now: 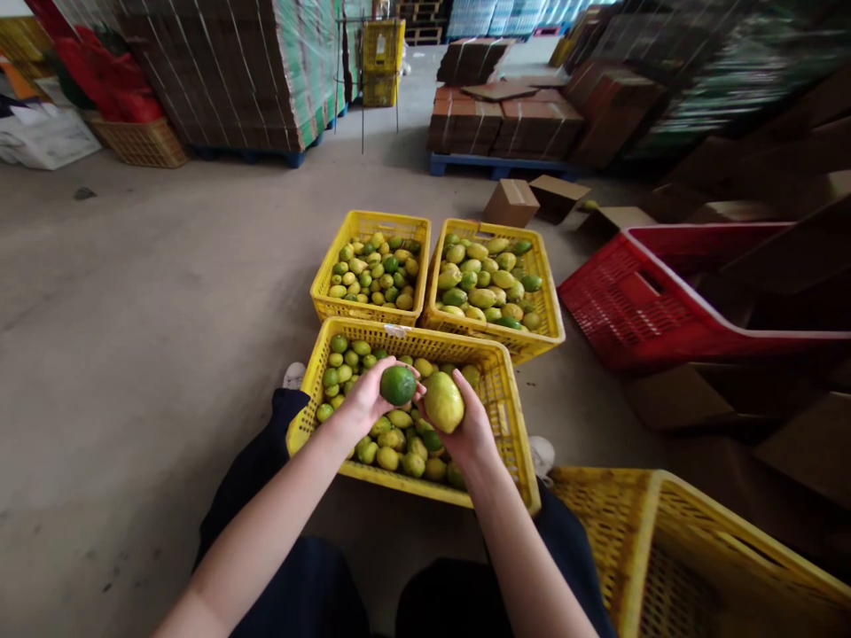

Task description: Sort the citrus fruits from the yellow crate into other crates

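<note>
My left hand (370, 395) is closed round a dark green lemon (398, 385). Beside it, my right hand (473, 425) grips a larger yellow-green lemon (444, 403). Both fruits are held close together above a yellow plastic crate (517, 416), which stands between my legs with many green and yellow lemons (387, 457) inside. Just beyond it are two more yellow crates: the left one (324, 282) contains small mixed green and yellow lemons (372, 270), and the right one (549, 301) contains larger ones (503, 279).
At the lower right stands another yellow crate (655, 523). A red crate (625, 306) with cardboard in it is to the right, near loose cardboard boxes (511, 204). Farther back are flattened cartons on a blue pallet (505, 167) and a wrapped stack (226, 80).
</note>
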Tool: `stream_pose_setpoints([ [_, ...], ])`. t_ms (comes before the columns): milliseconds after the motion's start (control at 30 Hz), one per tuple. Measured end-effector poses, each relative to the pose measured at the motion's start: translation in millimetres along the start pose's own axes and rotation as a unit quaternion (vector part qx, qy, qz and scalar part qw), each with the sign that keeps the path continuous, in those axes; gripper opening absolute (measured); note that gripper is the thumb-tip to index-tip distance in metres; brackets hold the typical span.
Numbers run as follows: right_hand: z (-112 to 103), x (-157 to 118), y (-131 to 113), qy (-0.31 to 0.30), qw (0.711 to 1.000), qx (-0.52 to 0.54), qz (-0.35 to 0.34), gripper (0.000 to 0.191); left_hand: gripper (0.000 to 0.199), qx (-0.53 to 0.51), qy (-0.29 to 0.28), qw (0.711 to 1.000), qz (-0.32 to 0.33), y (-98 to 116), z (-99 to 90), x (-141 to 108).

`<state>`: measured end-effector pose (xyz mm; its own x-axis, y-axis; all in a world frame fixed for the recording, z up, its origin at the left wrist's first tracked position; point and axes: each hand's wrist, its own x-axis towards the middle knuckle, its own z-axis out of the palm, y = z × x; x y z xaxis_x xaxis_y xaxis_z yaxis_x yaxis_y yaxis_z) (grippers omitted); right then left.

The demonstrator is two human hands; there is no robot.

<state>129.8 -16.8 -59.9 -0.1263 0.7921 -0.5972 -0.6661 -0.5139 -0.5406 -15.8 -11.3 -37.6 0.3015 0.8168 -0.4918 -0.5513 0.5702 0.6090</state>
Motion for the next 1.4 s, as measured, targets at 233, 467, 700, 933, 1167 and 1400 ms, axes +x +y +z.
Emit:
stream_pose_setpoints([
  [233, -2, 3, 0, -0.007, 1.0, -0.01, 0.022, 0.026, 0.032, -0.053, 0.045, 0.998, -0.003, 3, 5.6, 0],
  [467, 1, -2, -1, 0.005, 0.998, 0.04, 0.043, 0.02, 0.014, -0.069, 0.095, 0.993, -0.023, 6, 8.1, -2],
  [700, -1, -3, -2, -0.056, 0.997, 0.018, 0.052, 0.024, 0.033, -0.055, 0.055, 0.994, -0.073, 3, 4.3, 1],
  [933, 1, -4, -2, -0.054, 0.996, 0.022, 0.07, 0.022, 0.03, -0.08, 0.044, 0.993, -0.069, -1, -0.4, 6],
  [1167, 0, -3, 0, -0.042, 0.995, 0.03, 0.082, 0.022, 0.033, -0.111, 0.055, 0.989, -0.083, -4, -2.0, 8],
  [1400, -2, -1, 0, -0.054, 0.995, 0.027, 0.078, 0.024, 0.026, -0.13, 0.04, 0.988, -0.078, -2, 1.1, 4],
])
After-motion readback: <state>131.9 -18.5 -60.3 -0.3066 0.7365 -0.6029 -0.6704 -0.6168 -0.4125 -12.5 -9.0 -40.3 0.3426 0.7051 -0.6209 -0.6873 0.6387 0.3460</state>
